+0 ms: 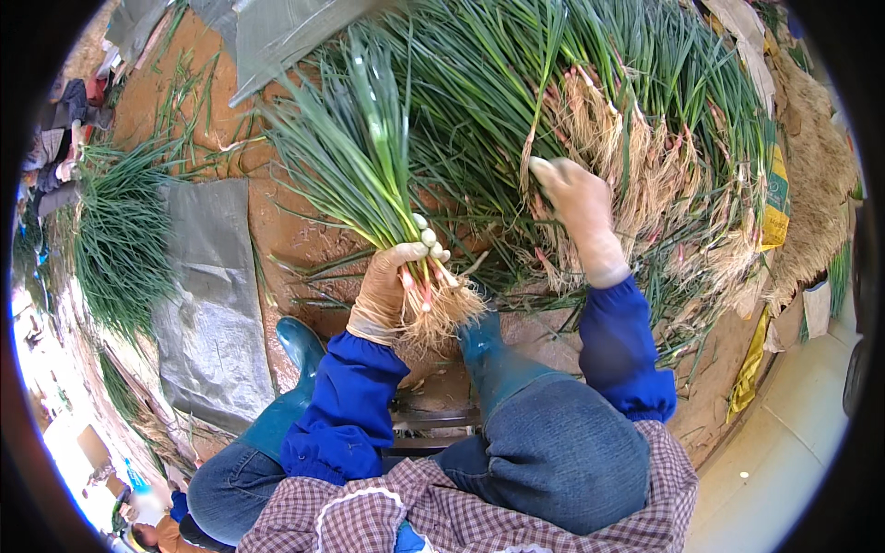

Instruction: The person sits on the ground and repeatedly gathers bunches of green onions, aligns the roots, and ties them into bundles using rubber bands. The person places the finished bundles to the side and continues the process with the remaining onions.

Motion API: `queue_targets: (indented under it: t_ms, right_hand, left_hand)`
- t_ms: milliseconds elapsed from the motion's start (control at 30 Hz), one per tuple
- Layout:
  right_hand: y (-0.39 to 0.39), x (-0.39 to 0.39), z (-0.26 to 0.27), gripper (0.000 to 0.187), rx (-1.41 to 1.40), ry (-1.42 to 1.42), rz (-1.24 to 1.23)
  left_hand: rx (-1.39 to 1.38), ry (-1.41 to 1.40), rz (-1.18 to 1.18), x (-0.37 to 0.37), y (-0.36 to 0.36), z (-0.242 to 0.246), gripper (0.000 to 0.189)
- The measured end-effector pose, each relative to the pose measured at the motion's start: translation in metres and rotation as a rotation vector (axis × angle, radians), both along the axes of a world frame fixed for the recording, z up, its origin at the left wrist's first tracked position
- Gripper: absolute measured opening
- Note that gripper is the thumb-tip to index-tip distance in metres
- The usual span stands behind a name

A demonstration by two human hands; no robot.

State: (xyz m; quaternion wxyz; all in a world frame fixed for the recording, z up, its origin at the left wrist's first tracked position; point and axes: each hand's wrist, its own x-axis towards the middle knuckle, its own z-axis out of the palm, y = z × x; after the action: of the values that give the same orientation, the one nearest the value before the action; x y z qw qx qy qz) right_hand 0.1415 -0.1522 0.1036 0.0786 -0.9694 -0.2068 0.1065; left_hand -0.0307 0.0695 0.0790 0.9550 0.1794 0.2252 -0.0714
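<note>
My left hand (390, 276), in a pale thin glove, is closed around a bunch of green onions (377, 200) near the white and pinkish stem bases. The leaves fan up and left, and the stringy roots (439, 311) hang below my fingers. My right hand (575, 200), gloved too, is at the lower edge of a large heap of green onions (477, 90). Its fingertips are beside the roots of a single green onion (529, 145); whether they grip it cannot be told. Tangled roots (622, 138) of the heap lie to the right of that hand.
Another green onion pile (121, 235) lies far left, beside a grey sheet (211, 297). A second grey sheet (283, 34) is at the top. Teal rubber boots (301, 345) stand on the wet brown ground. A yellow-green bag (776, 200) lies right. Another person (169, 532) shows at lower left.
</note>
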Motion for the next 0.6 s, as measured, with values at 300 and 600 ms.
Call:
queue_targets:
  t_ms: [300, 600]
  right_hand:
    - [0.025, -0.069, 0.005, 0.021, 0.248, 0.219, 0.503]
    - [0.005, 0.119, 0.011, 0.019, -0.178, -0.58, -0.002]
  left_hand:
    - [-0.04, 0.083, -0.253, 0.028, -0.012, -0.002, 0.036]
    - [-0.027, -0.053, -0.069, 0.012, -0.027, 0.018, 0.049]
